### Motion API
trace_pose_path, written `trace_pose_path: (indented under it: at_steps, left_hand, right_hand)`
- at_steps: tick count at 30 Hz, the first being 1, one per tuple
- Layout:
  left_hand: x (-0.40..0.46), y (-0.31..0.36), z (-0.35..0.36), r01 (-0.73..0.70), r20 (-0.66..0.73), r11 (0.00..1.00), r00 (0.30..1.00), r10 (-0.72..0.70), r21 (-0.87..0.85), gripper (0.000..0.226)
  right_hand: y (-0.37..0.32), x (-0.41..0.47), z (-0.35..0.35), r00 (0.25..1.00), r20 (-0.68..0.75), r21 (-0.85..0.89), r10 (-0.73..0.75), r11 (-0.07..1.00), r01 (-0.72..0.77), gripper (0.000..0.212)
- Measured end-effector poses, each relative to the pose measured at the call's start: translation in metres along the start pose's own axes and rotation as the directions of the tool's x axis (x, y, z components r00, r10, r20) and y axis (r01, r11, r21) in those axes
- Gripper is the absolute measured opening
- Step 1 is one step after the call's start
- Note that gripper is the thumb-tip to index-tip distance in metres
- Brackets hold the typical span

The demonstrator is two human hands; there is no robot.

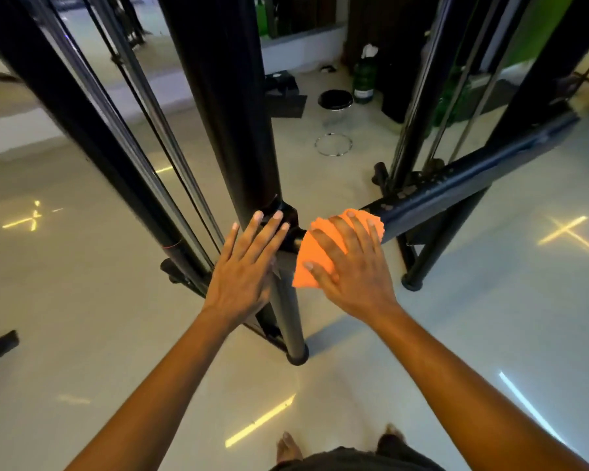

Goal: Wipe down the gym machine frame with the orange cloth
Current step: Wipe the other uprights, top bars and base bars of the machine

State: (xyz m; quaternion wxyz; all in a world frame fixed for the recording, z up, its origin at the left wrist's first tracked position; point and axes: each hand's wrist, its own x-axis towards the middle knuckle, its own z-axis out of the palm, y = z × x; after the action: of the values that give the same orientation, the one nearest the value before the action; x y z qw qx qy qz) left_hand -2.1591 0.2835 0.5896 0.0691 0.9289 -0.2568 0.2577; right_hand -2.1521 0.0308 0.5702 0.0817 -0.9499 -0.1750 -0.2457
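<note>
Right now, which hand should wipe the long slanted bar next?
The right hand. It already presses the orange cloth against the slanted bar. The left hand lies flat on the upright post, without a cloth.

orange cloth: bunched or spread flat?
Spread flat. The orange cloth lies under the right hand's straight fingers on the frame bar, edges showing all round.

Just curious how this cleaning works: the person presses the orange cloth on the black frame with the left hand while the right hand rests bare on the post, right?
Not quite: the hands are swapped. The head view shows the right hand pressing the orange cloth on the black frame, while the left hand rests bare on the post.
</note>
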Motion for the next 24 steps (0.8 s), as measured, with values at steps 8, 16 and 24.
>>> trace_pose_path:
  at_steps: [8, 16, 24]
  left_hand:
    - [0.007, -0.012, 0.012, -0.049, -0.027, 0.996, 0.999, 0.047, -0.081, 0.081]
    - [0.007, 0.001, 0.014, -0.006, -0.025, 0.992, 1.0, 0.003, -0.124, 0.074]
    - [0.024, 0.042, 0.024, -0.006, -0.004, 0.997, 1.0, 0.006, -0.072, 0.051]
  right_hand:
    - [-0.093, 0.009, 0.028, 0.909, -0.101, 0.041, 0.405, 0.914, -0.403, 0.061]
    - [0.04, -0.027, 0.011, 0.974, -0.003, 0.083, 0.226, 0.971, -0.225, 0.062]
    - [0.026, -0.008, 0.008, 0.995, 0.02, 0.126, 0.099, 0.987, -0.101, 0.055]
